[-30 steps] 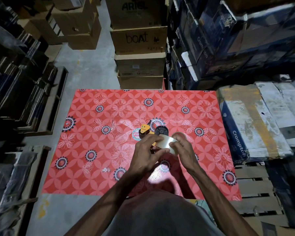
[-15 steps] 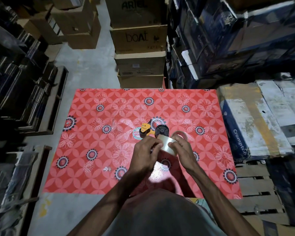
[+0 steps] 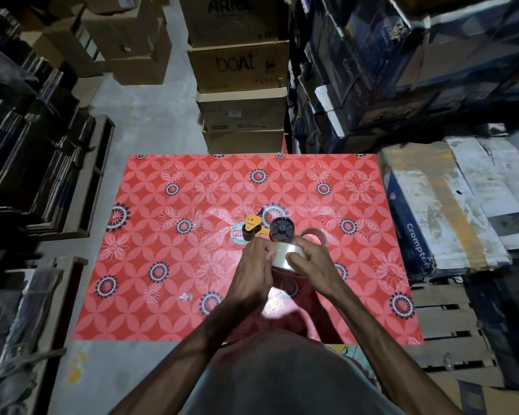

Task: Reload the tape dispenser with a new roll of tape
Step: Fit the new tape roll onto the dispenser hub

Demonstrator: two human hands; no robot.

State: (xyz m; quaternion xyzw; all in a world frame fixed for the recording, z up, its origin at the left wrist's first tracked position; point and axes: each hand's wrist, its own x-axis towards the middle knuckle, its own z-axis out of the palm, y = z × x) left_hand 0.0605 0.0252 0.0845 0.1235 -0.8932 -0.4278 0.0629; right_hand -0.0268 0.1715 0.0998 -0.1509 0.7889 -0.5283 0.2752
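Observation:
A clear tape roll (image 3: 286,252) is held above the red patterned table (image 3: 168,265) between both hands. My left hand (image 3: 253,265) grips its left side, fingers curled over the roll's edge. My right hand (image 3: 310,265) holds the right side, thumb laid across the roll's outer face. Just beyond the hands the tape dispenser (image 3: 267,229) lies on the table, yellow with a black hub that carries no roll. An empty brownish tape core (image 3: 315,234) lies right of the dispenser, partly hidden by my right hand.
A round red-and-white sticker (image 3: 237,235) lies left of the dispenser. Stacked cardboard boxes (image 3: 241,67) stand past the table's far edge. Dusty cartons (image 3: 441,205) flank the right side, dark shelving (image 3: 36,163) the left. A wooden pallet (image 3: 450,330) sits at the lower right.
Both hands with the roll have shifted slightly towards the dispenser, and the roll has turned in the fingers. The empty core beside the dispenser has come into sight.

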